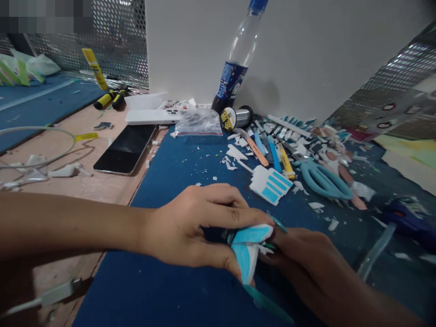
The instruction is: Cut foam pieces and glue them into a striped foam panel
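Left grip (194, 227) pinches a blue-and-white piece (250, 240) between thumb and fingers, low over a blue surface (163, 290), as the right grip (313, 254) meets its right side; partly hidden fingertips leave unclear whether that grip is closed on it. Just below the piece lies a blurred teal strip (269, 304). Beyond the hands sit a white piece with blue bars (270, 184) and, to its right, blue scissor handles (323, 179). Farther back, a bottle (235, 68) leans; a black-screened phone (126, 150) lies beyond the left forearm.
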Demonstrator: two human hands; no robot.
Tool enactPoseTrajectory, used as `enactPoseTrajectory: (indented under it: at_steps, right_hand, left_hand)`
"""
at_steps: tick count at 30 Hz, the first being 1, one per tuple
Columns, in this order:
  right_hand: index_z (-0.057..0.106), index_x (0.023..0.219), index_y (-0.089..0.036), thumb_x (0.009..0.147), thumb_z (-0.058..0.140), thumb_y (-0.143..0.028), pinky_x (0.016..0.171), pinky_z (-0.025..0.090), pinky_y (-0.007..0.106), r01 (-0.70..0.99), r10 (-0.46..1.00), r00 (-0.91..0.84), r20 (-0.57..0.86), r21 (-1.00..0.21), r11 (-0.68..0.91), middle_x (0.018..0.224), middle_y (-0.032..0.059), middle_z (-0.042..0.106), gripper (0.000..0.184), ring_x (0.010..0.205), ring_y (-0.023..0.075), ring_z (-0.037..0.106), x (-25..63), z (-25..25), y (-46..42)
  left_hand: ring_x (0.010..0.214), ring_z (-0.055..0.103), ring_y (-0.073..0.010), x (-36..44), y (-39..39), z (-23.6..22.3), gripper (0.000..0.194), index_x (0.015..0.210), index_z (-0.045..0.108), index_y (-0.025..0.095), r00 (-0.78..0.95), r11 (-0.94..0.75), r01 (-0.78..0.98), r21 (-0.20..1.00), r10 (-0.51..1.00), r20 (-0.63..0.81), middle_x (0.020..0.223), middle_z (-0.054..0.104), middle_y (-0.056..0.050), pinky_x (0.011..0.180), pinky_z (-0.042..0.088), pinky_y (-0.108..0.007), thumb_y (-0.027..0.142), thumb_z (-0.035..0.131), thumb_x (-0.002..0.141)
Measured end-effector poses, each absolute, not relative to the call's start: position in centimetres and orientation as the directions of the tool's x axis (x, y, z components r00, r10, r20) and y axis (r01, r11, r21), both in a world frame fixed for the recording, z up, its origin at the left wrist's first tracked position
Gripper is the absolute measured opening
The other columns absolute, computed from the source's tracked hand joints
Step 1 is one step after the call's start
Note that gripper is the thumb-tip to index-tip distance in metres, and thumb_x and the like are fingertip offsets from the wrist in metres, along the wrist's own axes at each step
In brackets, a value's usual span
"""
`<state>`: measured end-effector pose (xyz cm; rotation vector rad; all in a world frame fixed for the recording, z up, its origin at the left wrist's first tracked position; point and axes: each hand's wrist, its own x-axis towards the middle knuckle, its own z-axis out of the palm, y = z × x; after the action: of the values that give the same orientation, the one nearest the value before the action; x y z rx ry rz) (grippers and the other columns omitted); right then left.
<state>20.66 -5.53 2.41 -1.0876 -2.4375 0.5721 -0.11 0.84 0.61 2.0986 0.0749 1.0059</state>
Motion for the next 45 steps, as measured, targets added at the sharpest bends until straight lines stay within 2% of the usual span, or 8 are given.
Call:
enactPoseTrajectory:
  at_steps: [3, 6, 12, 20, 24, 28, 37, 45]
  right_hand:
    - [0.05, 0.075, -0.019, 0.094, 0.041, -0.018, 0.046, 0.032, 0.017, 0.565, 0.766, -0.609, 0.207, -0.565, 0.601, 0.056, -0.0055, 0.053, 0.021, 0.046, 0.0053, 0.046, 20.66, 2.5, -5.45]
    - [0.049, 0.074, -0.019, 0.094, 0.041, -0.017, 0.045, 0.032, 0.016, 0.541, 0.765, -0.611, 0.204, -0.597, 0.592, 0.056, -0.0056, 0.053, 0.022, 0.046, 0.0047, 0.044, 20.77, 2.49, -5.38]
    - [0.051, 0.075, -0.02, 0.092, 0.04, -0.013, 0.047, 0.035, 0.017, 0.558, 0.759, -0.604, 0.244, -0.551, 0.621, 0.058, -0.0038, 0.057, 0.021, 0.048, 0.0068, 0.049, 20.99, 2.38, -5.19]
    - [0.049, 0.073, -0.02, 0.094, 0.038, -0.016, 0.042, 0.03, 0.018, 0.594, 0.754, -0.605, 0.255, -0.486, 0.641, 0.053, -0.0037, 0.053, 0.023, 0.043, 0.0071, 0.046, 20.73, 2.2, -5.32]
    - [0.049, 0.074, -0.019, 0.095, 0.036, -0.017, 0.042, 0.03, 0.018, 0.587, 0.743, -0.621, 0.249, -0.48, 0.652, 0.053, -0.0044, 0.052, 0.025, 0.043, 0.0067, 0.045, 20.6, 2.3, -5.38]
    - [0.048, 0.071, -0.019, 0.096, 0.035, -0.017, 0.043, 0.029, 0.018, 0.594, 0.741, -0.627, 0.239, -0.469, 0.654, 0.053, -0.0045, 0.05, 0.028, 0.043, 0.0061, 0.044, 20.59, 2.34, -5.38]
    - [0.05, 0.064, -0.017, 0.096, 0.037, -0.023, 0.046, 0.032, 0.019, 0.613, 0.766, -0.625, 0.149, -0.514, 0.6, 0.053, -0.0032, 0.051, 0.035, 0.046, 0.0064, 0.046, 21.2, 2.07, -5.27]
    - [0.052, 0.065, -0.019, 0.097, 0.032, -0.037, 0.043, 0.028, 0.024, 0.547, 0.743, -0.668, 0.038, -0.652, 0.525, 0.05, -0.004, 0.041, 0.043, 0.042, 0.0073, 0.039, 21.19, 2.68, -5.14]
  left_hand:
    - [0.09, 0.062, -0.0194, -0.32, 0.84, 0.76, 0.042, 0.113, 0.062, 0.005, 0.687, -0.666, -0.272, 0.694, 0.371, 0.625, 0.098, 0.063, -0.017, 0.083, 0.053, -0.03, 0.019, 0.073, 0.075]
    - [0.09, 0.062, -0.0191, -0.56, 0.84, 0.94, 0.048, 0.112, 0.062, 0.002, 0.679, -0.671, -0.262, 0.693, 0.382, 0.627, 0.096, 0.063, -0.016, 0.085, 0.052, -0.028, 0.018, 0.076, 0.07]
    - [0.089, 0.061, -0.0182, -0.47, 0.85, 0.99, 0.041, 0.109, 0.062, -0.003, 0.65, -0.717, -0.254, 0.649, 0.37, 0.664, 0.095, 0.064, -0.018, 0.084, 0.051, -0.026, 0.016, 0.073, 0.074]
    - [0.088, 0.061, -0.0181, -0.33, 0.77, 0.64, 0.039, 0.114, 0.062, 0.006, 0.686, -0.686, -0.22, 0.694, 0.397, 0.61, 0.095, 0.063, -0.015, 0.082, 0.052, -0.028, 0.021, 0.069, 0.078]
    - [0.088, 0.06, -0.0182, -0.35, 0.82, 0.6, 0.045, 0.114, 0.062, 0.003, 0.702, -0.684, -0.212, 0.698, 0.391, 0.596, 0.096, 0.063, -0.015, 0.083, 0.051, -0.026, 0.019, 0.074, 0.073]
    - [0.088, 0.06, -0.0183, -0.34, 0.85, 0.53, 0.042, 0.114, 0.062, 0.003, 0.704, -0.689, -0.219, 0.691, 0.379, 0.601, 0.096, 0.063, -0.016, 0.081, 0.052, -0.027, 0.022, 0.07, 0.077]
    - [0.087, 0.061, -0.0179, -0.41, 0.73, 0.72, 0.041, 0.113, 0.062, 0.002, 0.736, -0.682, -0.177, 0.71, 0.387, 0.555, 0.095, 0.062, -0.016, 0.08, 0.052, -0.026, 0.028, 0.064, 0.082]
    - [0.095, 0.062, -0.0202, -0.49, 1.01, 0.65, 0.051, 0.126, 0.056, 0.012, 0.758, -0.597, -0.28, 0.752, 0.343, 0.555, 0.102, 0.062, -0.015, 0.085, 0.052, -0.029, 0.023, 0.069, 0.078]
